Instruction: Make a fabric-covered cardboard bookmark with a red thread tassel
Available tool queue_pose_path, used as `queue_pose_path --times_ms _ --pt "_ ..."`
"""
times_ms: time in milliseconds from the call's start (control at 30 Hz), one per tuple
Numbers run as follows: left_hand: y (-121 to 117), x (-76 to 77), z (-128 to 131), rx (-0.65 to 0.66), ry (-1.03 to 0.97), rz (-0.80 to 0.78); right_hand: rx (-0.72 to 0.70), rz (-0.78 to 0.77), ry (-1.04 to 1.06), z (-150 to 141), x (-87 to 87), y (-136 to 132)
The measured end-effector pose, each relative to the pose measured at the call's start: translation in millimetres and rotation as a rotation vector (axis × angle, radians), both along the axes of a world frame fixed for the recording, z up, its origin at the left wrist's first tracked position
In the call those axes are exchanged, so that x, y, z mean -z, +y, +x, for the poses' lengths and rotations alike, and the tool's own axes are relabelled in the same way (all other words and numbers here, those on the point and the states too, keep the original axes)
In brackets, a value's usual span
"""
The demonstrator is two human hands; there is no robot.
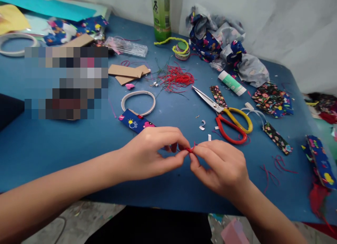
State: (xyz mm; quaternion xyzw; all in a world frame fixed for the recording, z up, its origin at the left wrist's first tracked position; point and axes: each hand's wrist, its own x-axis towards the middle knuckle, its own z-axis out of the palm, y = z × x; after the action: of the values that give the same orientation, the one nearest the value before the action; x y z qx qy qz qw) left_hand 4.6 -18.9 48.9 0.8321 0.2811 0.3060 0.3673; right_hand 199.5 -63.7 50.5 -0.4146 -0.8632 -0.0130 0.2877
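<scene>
The left hand (154,151) and right hand (223,165) each pinch a short bit of red thread (189,150) between thumb and forefinger, fingertips nearly meeting, on the near side of the scissors (217,107) and left of their red handle loop. Whether the thread is knotted there cannot be told. With so thin a strand, small fingertip movements and light, even tension would probably serve best; a hard tug could make it slip, and tilting the fingers apart a little would give a clearer view of the strand.

Nearest the work, curled white paper scraps (202,125) lie just left of the scissors' handles and could catch loose ends. The handles themselves sit just beyond the right hand, so a wide swing might knock them. Left of the scissors, a blue printed fabric strip (135,121) runs partly behind the left hand; whether they touch is unclear. A tangle of red threads (179,77) lies beyond the scissors' tips, a glue stick (231,83) behind the scissors, and a black floral strip (276,138) to their right
</scene>
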Motion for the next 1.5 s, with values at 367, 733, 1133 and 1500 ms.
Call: queue_pose_path --times_ms 367,733,1133,1500 --pt "0.3 -2.4 2.3 -0.05 -0.024 -0.153 0.018 -0.118 0.217 -3.6 -1.1 -1.3" --pt "-4.3 -1.4 1.3 -0.027 -0.039 -0.091 -0.109 -0.031 0.105 0.3 0.7 2.6" --pt "-0.9 -4.6 1.6 -0.04 -0.038 -0.316 -0.102 -0.139 0.258 1.3 0.4 7.2" --pt "-2.7 -3.6 1.8 -0.099 -0.062 -0.182 -0.028 -0.178 0.313 -1.5 -2.8 4.9"
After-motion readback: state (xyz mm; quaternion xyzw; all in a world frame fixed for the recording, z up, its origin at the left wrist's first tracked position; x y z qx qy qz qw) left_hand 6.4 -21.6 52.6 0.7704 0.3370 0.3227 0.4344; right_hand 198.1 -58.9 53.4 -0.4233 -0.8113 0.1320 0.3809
